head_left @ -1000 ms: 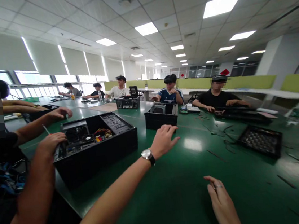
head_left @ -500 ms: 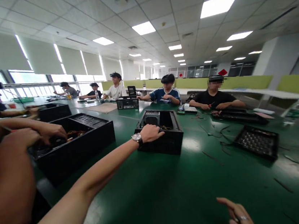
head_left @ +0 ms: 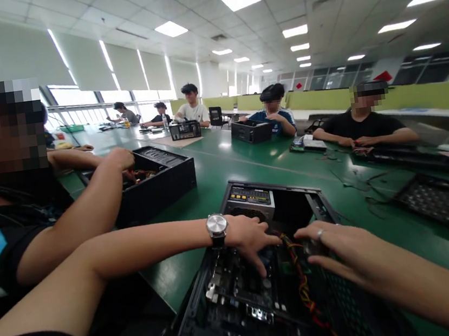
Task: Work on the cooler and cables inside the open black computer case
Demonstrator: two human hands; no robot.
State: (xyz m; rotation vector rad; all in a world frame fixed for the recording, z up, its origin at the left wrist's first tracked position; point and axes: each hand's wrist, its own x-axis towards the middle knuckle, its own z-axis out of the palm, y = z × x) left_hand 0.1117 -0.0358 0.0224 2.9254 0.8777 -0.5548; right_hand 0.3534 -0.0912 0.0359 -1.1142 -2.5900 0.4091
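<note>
An open computer case (head_left: 318, 200) lies close in front of me, its circuit boards and a bundle of red and yellow cables (head_left: 303, 283) exposed. A power supply (head_left: 253, 198) with a yellow-marked label sits in its far left corner. My left hand (head_left: 253, 235), with a watch at the wrist, is over the boards with fingers spread. It holds nothing visible. My right hand (head_left: 335, 241), wearing a ring, reaches in from the right beside the cables. Its thumb and forefinger are apart with nothing seen between them; whether either hand touches parts inside is unclear.
At my left a person works in another black case (head_left: 156, 184). Farther cases (head_left: 250, 131) stand across the green table (head_left: 215, 161) near other people. On the right lie a black panel (head_left: 441, 198) and loose dark strips (head_left: 374, 185).
My left hand has left the rim of a case farther out and is over the open case close to me. My right hand has risen from the lower edge into this case. The view has shifted.
</note>
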